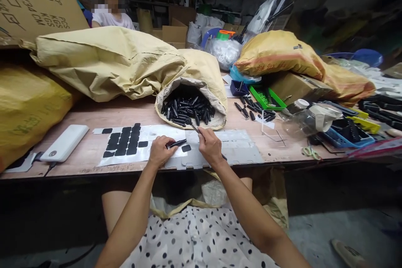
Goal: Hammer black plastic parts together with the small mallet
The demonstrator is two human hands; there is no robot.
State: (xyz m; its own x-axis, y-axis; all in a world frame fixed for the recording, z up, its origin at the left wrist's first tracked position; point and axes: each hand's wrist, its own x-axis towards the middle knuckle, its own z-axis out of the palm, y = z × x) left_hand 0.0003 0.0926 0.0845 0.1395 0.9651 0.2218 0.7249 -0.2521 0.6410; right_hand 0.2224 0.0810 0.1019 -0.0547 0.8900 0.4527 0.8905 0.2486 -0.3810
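Observation:
My left hand (161, 150) is closed around a short black pen-like piece (177, 144), which points to the right just above the work surface. In my right hand (210, 146) is a slim tool (194, 127) with a metal shaft and a dark tip; a dark end shows below the fist. Its exact kind cannot be made out. Between the hands, one black rounded-square sticker (186, 148) lies on a pale sheet. Left of them is a white sheet (153, 130) bearing several rows of such black squares (127, 140). Ahead, an open paper sack (221, 111) holds many black pieces (188, 106).
A white power bank (65, 142) with a cable lies left. Full sacks (106, 58) line the back. On the right are a green tray (266, 97), a clear plastic jar (298, 123), scissors (310, 153) and a blue basket (345, 134). Another person (111, 14) is behind the sacks.

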